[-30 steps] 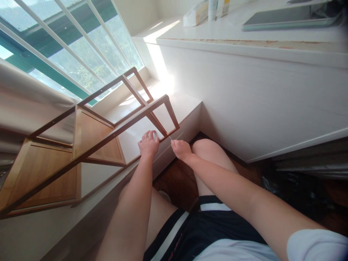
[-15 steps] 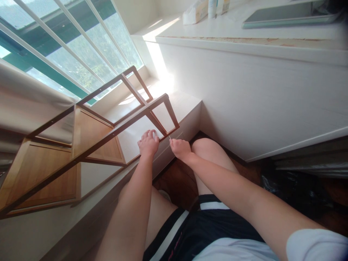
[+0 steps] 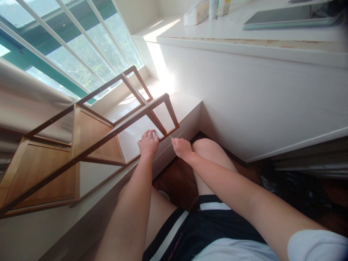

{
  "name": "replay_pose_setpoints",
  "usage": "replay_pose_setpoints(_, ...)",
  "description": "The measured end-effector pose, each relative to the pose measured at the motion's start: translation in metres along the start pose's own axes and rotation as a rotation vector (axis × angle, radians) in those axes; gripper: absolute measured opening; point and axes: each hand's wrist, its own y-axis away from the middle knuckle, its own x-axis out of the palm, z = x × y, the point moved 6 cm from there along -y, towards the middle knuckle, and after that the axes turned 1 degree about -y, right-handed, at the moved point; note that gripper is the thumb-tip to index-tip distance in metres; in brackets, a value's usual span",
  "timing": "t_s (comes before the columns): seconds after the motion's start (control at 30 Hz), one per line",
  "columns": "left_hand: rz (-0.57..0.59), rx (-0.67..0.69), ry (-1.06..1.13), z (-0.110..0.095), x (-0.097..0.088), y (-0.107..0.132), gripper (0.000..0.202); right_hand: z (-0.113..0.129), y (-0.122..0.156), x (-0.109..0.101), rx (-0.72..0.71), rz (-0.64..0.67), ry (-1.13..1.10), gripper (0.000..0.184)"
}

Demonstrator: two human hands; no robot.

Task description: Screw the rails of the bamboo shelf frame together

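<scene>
A brown wooden shelf frame (image 3: 129, 117) with slatted panels (image 3: 94, 134) lies on its side across a low white ledge. My left hand (image 3: 148, 143) is closed over its near lower rail, fingers curled on the far side. Just right of it, my right hand (image 3: 181, 147) is closed in a pinch on a thin metal rod (image 3: 170, 136). The rod's tip meets the rail by the joint of a crosspiece (image 3: 157, 122). Most of the rod is hidden in my fingers, so its kind is unclear.
A barred window (image 3: 81, 47) and a curtain (image 3: 32, 94) are behind the frame. To the right rises a white cabinet side (image 3: 258, 90), its top carrying a tissue pack (image 3: 196, 13) and a flat dark tray-like thing (image 3: 277, 18). A black plastic bag (image 3: 293, 185) lies on the floor.
My right hand has shifted very slightly to the right with the rod. My left hand and the wooden frame stay where they were.
</scene>
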Motion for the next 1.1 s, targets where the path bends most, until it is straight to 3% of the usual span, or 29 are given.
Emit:
replay_pose_setpoints(0.47,-0.002,-0.005,-0.018,-0.001,0.000,0.000,0.040,-0.003,-0.010,0.018,0.047,-0.037,-0.222,0.059)
replay_pose_setpoints(0.77,0.001,-0.002,-0.022,-0.001,0.000,-0.001,0.040,0.000,-0.014,0.029,0.063,-0.037,-0.528,0.061)
replay_pose_setpoints(1.1,-0.044,0.017,0.017,0.001,0.002,-0.001,0.038,0.001,-0.005,0.009,-0.016,0.005,-0.154,0.055)
